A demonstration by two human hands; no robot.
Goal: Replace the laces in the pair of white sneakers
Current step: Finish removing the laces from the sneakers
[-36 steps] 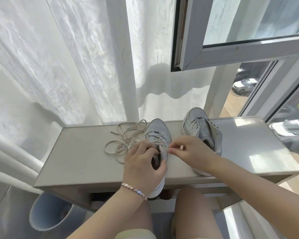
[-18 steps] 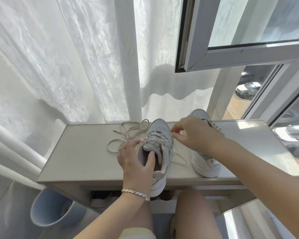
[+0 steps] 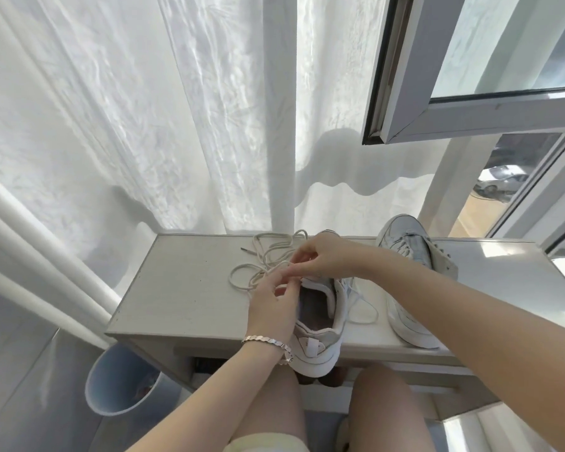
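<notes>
L hand (image 3: pixel 269 305) grips near sneaker (image 3: pixel 322 324) collar; R hand (image 3: pixel 323 257) fingertips pinched at eyelets, contents unclear. Best: steady sneaker, pull evenly.

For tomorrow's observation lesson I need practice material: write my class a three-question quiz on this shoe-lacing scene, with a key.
1. True or false: the near white lace-up sneaker and the far white sneaker both stand on the pale wooden bench.
2. The loose beige lace lies: A in a bin; B on the bench, left of the near sneaker; C on the floor.
3. The silver link bracelet is on the ___ wrist.
Key: 1 true; 2 B; 3 left.
</notes>
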